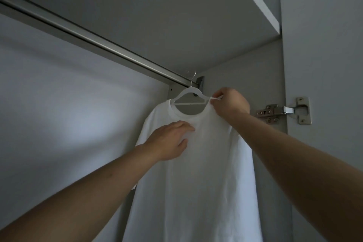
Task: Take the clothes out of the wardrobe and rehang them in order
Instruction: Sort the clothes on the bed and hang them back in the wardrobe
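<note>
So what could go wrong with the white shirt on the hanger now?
1. The white T-shirt covers only part of the white hanger; the right hand pinches the bare hanger tip, so the shoulder may slip off.
2. The left hand is on the shirt's chest; tugging could tilt the hanger, or perhaps lift its hook off the metal rail.

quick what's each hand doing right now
Left hand: open, fingers resting flat on the chest of the white t-shirt.
Right hand: closed, pinching the end of the white hanger at the shirt's shoulder.
</note>
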